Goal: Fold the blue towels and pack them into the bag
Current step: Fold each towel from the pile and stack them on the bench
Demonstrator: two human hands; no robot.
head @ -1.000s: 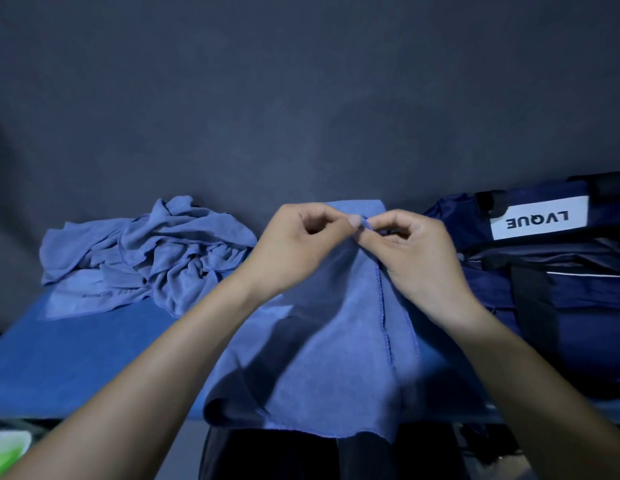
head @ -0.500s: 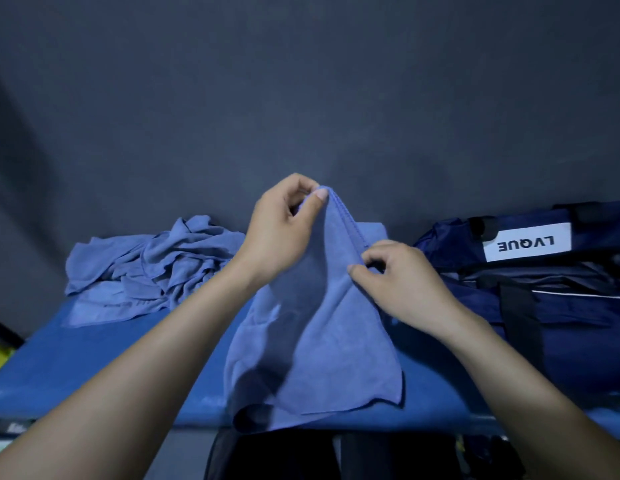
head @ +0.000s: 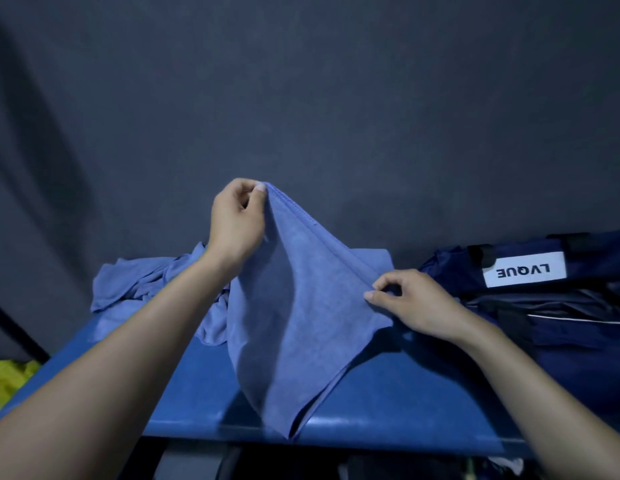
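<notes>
Blue table (head: 388, 403) against dark grey wall (head: 336, 98); towel (head: 301, 306) lifted above.

Wall (head: 336, 98): dark grey, matte, unbroken, filling everything above and beyond my hands, with a soft shadow band slanting down it far to my left. Table (head: 388, 403): blue, smooth top, lying under my hands, its glossy near edge catching dim light below them. Yellow-green fabric (head: 10, 379): bunched low beyond my left forearm, beside a dark slanting bar (head: 17, 330).
</notes>
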